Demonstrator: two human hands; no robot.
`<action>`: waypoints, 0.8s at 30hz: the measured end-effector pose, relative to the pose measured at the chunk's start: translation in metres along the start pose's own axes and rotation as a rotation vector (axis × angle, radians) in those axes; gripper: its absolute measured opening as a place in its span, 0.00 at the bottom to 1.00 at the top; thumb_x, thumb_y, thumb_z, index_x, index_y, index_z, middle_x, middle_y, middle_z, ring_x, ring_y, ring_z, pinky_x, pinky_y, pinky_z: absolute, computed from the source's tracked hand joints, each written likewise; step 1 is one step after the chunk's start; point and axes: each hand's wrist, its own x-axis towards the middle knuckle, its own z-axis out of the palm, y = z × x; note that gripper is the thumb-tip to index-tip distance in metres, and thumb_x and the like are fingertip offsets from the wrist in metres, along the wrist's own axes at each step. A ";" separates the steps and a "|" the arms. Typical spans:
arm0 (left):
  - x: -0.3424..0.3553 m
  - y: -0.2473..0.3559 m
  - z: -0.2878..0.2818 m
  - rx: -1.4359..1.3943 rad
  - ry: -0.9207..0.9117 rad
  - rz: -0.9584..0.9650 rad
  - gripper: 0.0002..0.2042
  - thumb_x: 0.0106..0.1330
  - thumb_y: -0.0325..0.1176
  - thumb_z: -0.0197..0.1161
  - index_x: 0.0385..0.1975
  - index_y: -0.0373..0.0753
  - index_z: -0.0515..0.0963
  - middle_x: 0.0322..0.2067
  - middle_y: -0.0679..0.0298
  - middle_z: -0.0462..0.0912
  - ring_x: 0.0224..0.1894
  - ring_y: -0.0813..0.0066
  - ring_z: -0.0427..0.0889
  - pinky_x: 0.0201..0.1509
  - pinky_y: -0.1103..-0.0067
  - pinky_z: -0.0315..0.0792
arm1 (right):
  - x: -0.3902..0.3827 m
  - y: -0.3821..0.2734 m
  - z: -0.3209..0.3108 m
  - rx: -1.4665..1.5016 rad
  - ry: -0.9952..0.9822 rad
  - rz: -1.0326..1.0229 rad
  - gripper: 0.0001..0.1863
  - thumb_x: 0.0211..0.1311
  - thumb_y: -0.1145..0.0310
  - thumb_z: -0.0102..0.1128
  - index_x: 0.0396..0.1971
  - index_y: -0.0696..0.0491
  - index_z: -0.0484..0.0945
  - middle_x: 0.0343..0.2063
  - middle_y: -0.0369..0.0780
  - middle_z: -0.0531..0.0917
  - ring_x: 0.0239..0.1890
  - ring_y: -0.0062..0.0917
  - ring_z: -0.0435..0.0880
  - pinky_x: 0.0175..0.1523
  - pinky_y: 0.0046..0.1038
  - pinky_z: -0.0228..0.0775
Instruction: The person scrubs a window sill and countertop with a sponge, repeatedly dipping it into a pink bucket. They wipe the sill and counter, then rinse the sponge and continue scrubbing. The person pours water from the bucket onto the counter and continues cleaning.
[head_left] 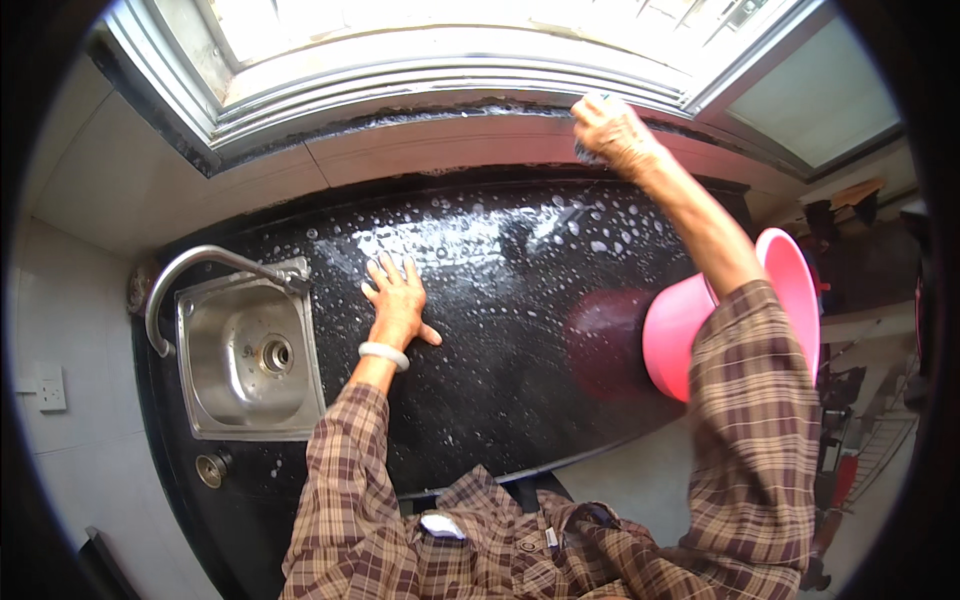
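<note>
A square stainless-steel sink (225, 385) is set into a glossy black stone desk (500, 380), and a curved brushed-metal faucet (205, 254) is mounted at its far edge. Just right of the sink, the left hand (400, 305) is laid on the desk, its grip spread, with a thick whitish bangle (384, 353) worn at the wrist. Well to the right of the sink and beyond its far edge, the right hand (615, 135) is held by the dark ledge (485, 110) under the window; its grip is closed around a small dark-grey pad (587, 153), mostly hidden by the fingers. Whether the ledge is touched by the pad cannot be told. White suds (430, 235) are scattered right of the sink. Farther right of it, a pink plastic bucket (675, 330) is partly covered by the right checked sleeve (755, 370).
</note>
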 end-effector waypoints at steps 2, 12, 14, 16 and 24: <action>0.000 -0.001 0.003 -0.008 0.018 -0.002 0.80 0.19 0.50 0.92 0.77 0.28 0.47 0.74 0.22 0.42 0.76 0.18 0.43 0.72 0.33 0.53 | -0.038 0.031 -0.043 -0.022 0.121 0.101 0.11 0.47 0.77 0.66 0.34 0.53 0.80 0.44 0.41 0.78 0.51 0.39 0.79 0.52 0.38 0.78; -0.029 -0.008 0.023 0.100 -0.015 0.083 0.75 0.23 0.48 0.92 0.75 0.24 0.50 0.72 0.19 0.47 0.75 0.20 0.48 0.72 0.41 0.63 | -0.323 0.031 -0.141 1.250 0.102 1.275 0.10 0.63 0.71 0.66 0.43 0.56 0.83 0.33 0.35 0.82 0.27 0.16 0.81 0.28 0.22 0.74; -0.036 -0.009 0.024 0.091 -0.003 0.099 0.76 0.21 0.47 0.93 0.76 0.26 0.50 0.71 0.20 0.49 0.75 0.19 0.48 0.72 0.42 0.62 | -0.351 0.007 -0.106 1.406 -0.230 1.473 0.09 0.64 0.74 0.64 0.43 0.57 0.83 0.35 0.36 0.84 0.33 0.17 0.83 0.31 0.24 0.77; -0.041 -0.011 0.023 0.076 0.039 0.133 0.76 0.19 0.45 0.92 0.76 0.27 0.51 0.72 0.20 0.49 0.75 0.19 0.48 0.73 0.42 0.61 | -0.358 -0.022 -0.054 1.457 -0.461 1.459 0.10 0.63 0.72 0.67 0.42 0.58 0.83 0.29 0.40 0.85 0.21 0.21 0.81 0.24 0.26 0.74; -0.036 -0.015 0.028 0.057 0.010 0.109 0.79 0.15 0.41 0.92 0.77 0.28 0.48 0.73 0.21 0.45 0.77 0.22 0.43 0.75 0.42 0.58 | -0.353 -0.107 0.033 2.100 -0.573 1.461 0.12 0.63 0.71 0.68 0.44 0.61 0.81 0.26 0.43 0.85 0.23 0.24 0.84 0.25 0.28 0.77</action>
